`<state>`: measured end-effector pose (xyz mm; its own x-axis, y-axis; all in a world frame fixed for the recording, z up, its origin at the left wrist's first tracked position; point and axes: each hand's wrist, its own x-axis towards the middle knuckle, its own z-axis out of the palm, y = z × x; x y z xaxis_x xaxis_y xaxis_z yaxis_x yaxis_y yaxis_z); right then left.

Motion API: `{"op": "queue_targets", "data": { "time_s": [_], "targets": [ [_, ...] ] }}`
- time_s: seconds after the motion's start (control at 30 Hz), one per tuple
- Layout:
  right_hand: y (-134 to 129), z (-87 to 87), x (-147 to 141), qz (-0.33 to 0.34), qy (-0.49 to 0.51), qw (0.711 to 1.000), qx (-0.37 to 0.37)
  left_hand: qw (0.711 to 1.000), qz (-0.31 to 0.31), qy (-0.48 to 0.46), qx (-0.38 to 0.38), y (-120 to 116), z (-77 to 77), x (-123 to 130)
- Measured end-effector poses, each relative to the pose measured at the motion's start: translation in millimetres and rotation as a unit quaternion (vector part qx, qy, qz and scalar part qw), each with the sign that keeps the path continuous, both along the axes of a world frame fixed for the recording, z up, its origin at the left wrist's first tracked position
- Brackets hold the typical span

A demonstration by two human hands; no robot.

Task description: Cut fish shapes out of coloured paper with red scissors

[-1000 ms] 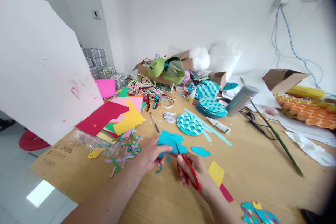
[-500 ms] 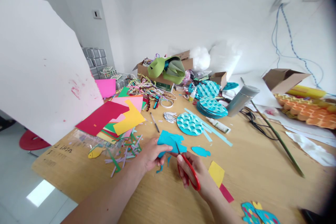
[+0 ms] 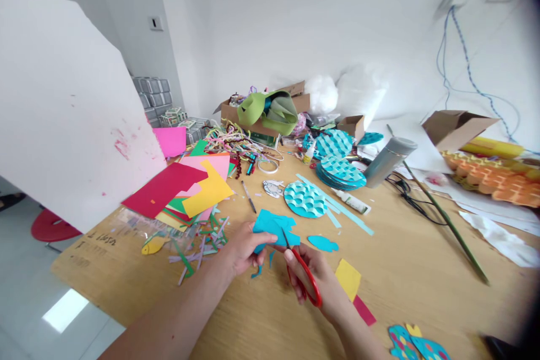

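Note:
My left hand (image 3: 248, 248) pinches a piece of blue paper (image 3: 270, 225), thumb on top, just above the table. Red-handled scissors (image 3: 307, 275) are gripped in my right hand (image 3: 314, 270), and their blades lie across the right part of the blue paper. Small blue offcuts (image 3: 256, 271) rest below the paper. To its right lies a blue paper fish shape (image 3: 323, 243). Behind the hands is a round turquoise woven paper disc (image 3: 304, 200). Yellow (image 3: 348, 279) and dark red paper scraps (image 3: 364, 310) sit beside my right wrist.
Coloured paper sheets (image 3: 164, 188) and thin paper strips (image 3: 198, 253) spread on the left. A pen (image 3: 248, 197), a glue bottle (image 3: 351, 201), a grey tumbler (image 3: 390, 160) and a green stick (image 3: 447, 219) lie or stand farther back. Decorated fish (image 3: 426, 347) are near the front right.
Almost nothing differs. Both hands, the scissors and the blue paper keep nearly the same place, with at most a slight shift of the scissor handles.

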<state>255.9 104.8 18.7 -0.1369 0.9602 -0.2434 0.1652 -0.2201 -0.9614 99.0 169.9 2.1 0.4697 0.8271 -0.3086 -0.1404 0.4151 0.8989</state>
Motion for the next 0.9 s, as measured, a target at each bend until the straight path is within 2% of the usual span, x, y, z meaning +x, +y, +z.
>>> {"op": "queue_targets", "data": {
  "time_s": [0.47, 0.9],
  "targets": [
    [3.9, -5.4, 1.2, -0.006, -0.009, 1.000, -0.017, 1.000, -0.008, 0.011, 0.000, 0.0, 2.1, -0.7],
    [1.8, 0.9, 0.0, -0.004, -0.025, 1.000, -0.003, 1.000, -0.010, 0.010, 0.009, 0.6, 1.3, -1.4]
  ]
}}
